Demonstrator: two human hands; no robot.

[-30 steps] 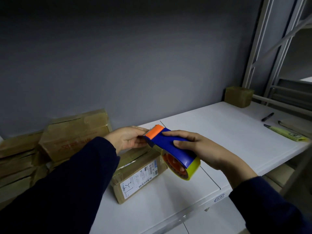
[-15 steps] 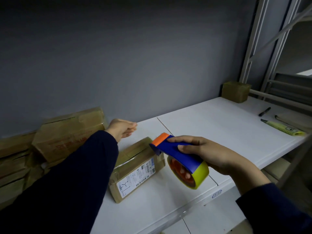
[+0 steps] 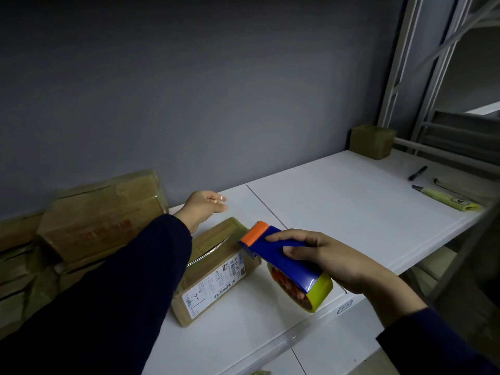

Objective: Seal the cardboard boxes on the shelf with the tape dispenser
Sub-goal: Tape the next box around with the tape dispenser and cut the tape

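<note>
Head cam: right hand (image 3: 332, 263) has a full wrap on the blue plastic tape dispenser w/ orange cutter tip and yellowish roll (image 3: 281, 262). Fingers and thumb are curled round the body, firm hold. Cutter end points fwd-left, in the air just right of the flat brown cardboard box w/ white shipping label (image 3: 216, 269), not touching it.

Left hand (image 3: 204, 208) sits past the box's far end, fingers relaxed and mostly straight, nothing in it. Can't tell if it rests on the white shelf board (image 3: 338, 207) or hovers. Box lies on the shelf near the front edge, label side toward the camera, dark slit along the top seam. Light is poor, so the seam may already carry some tape, can't confirm.

Step in hand, imo: get tape onto that seam. To do it well:
- Put left hand flat on the box top to pin it, else a light box prob slides w/ the pull.
- Land the tape end over the far edge and press.
- Draw toward the body straight along the seam, wrap over the near edge, then tilt to cut on the teeth.
- Keep fingers off the serrated edge.

Further out: stack of bigger brown cardboard boxes (image 3: 102, 212) at left against the grey wall. Small cube-shaped brown box (image 3: 372, 140) at back right. Black marker (image 3: 417, 173) and yellow utility knife (image 3: 449, 200) at far right, well apart from the work.
</note>
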